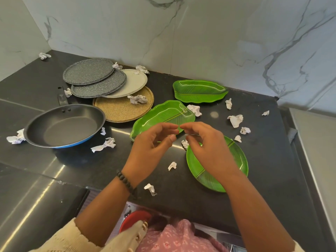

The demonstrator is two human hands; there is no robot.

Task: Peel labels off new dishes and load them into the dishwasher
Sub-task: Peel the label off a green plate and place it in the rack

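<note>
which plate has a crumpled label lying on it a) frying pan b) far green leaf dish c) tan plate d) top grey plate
c: a crumpled label lies on the tan plate, near its far edge, while the top grey plate, the far green leaf dish and the frying pan hold none.

I see a black polished counter (254, 151) running into a corner, light streaking its near left. White marble-veined walls (200, 37) rise on the far and left sides. A pale ledge (316, 142) sits right.
</note>
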